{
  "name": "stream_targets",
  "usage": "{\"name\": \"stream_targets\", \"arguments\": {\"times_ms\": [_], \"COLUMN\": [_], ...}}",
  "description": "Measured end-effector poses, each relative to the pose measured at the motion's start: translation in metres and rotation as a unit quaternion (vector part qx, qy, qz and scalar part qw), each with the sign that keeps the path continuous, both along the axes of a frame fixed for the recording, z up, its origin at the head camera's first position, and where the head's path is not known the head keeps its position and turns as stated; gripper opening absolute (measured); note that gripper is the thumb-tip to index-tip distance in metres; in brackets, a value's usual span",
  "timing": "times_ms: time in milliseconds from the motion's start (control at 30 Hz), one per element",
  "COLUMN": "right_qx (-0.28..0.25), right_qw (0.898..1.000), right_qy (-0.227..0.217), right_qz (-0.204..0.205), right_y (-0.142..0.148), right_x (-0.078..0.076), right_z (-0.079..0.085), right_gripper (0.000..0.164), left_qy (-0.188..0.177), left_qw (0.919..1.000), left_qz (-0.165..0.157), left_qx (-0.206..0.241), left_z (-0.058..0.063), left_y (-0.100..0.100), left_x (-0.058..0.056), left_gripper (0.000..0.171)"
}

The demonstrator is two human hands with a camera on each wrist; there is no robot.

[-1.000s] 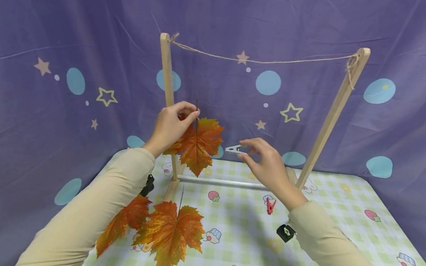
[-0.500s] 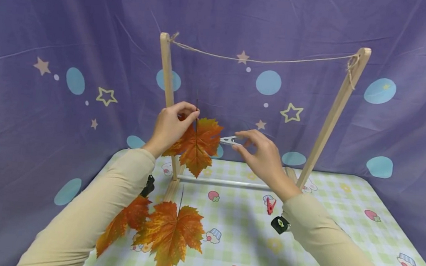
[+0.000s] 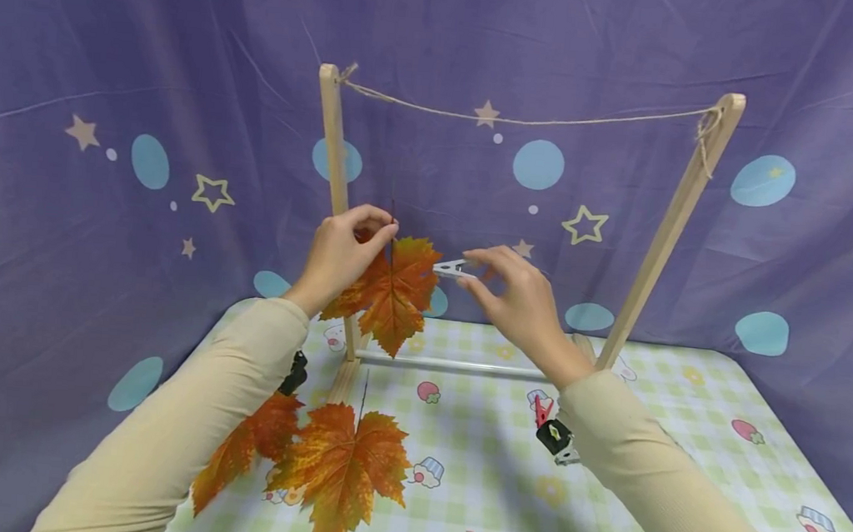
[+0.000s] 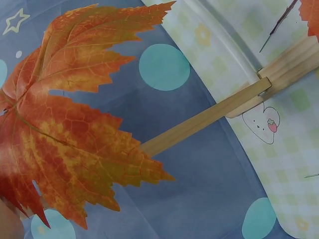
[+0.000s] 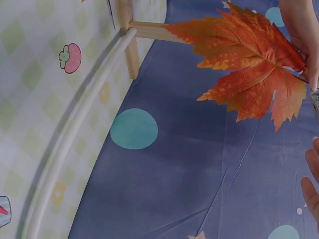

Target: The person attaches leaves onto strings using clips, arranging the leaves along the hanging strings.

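Note:
My left hand (image 3: 348, 247) pinches the thin dark stem of an orange maple leaf (image 3: 398, 289), which hangs below the fingers in front of the frame's left post. In the left wrist view the leaf (image 4: 75, 119) fills much of the left side. My right hand (image 3: 518, 294) holds a white clothespin (image 3: 451, 268) between thumb and fingers, its tip pointing left, right at the leaf's edge in the head view. Both hands are below the twine (image 3: 535, 123). In the right wrist view, fingers (image 5: 312, 162) show at the right edge.
A wooden frame (image 3: 661, 243) with twine tied between its posts stands on the checked tablecloth (image 3: 469, 486). Two more leaves lie front left, one a full maple leaf (image 3: 346, 468), the other partly behind the left sleeve (image 3: 213, 399). A red clothespin (image 3: 542, 410) lies near the right wrist.
My right hand has moved left and up with the white clothespin, bringing it close to the leaf. My left hand and its leaf have hardly moved.

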State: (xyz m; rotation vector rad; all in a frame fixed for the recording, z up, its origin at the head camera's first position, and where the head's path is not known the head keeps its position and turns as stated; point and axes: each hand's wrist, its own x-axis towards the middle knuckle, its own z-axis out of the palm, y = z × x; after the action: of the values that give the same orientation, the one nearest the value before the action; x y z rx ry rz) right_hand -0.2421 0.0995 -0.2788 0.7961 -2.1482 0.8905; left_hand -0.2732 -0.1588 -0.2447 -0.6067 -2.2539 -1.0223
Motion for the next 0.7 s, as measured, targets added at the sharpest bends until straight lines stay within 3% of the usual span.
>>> {"name": "stream_targets", "arguments": {"times_ms": [700], "right_qx": [0.02], "right_qw": [1.0], "right_qy": [0.023], "right_qz": [-0.006], "right_y": [-0.016], "right_x": [-0.014], "right_z": [0.021], "right_gripper": [0.034], "left_qy": [0.001], "left_qw": [1.0], "left_qz": [-0.001], "left_qx": [0.0], "left_z": [-0.001], "left_y": [-0.001], "left_x": [-0.002], "left_gripper": [0.019]}}
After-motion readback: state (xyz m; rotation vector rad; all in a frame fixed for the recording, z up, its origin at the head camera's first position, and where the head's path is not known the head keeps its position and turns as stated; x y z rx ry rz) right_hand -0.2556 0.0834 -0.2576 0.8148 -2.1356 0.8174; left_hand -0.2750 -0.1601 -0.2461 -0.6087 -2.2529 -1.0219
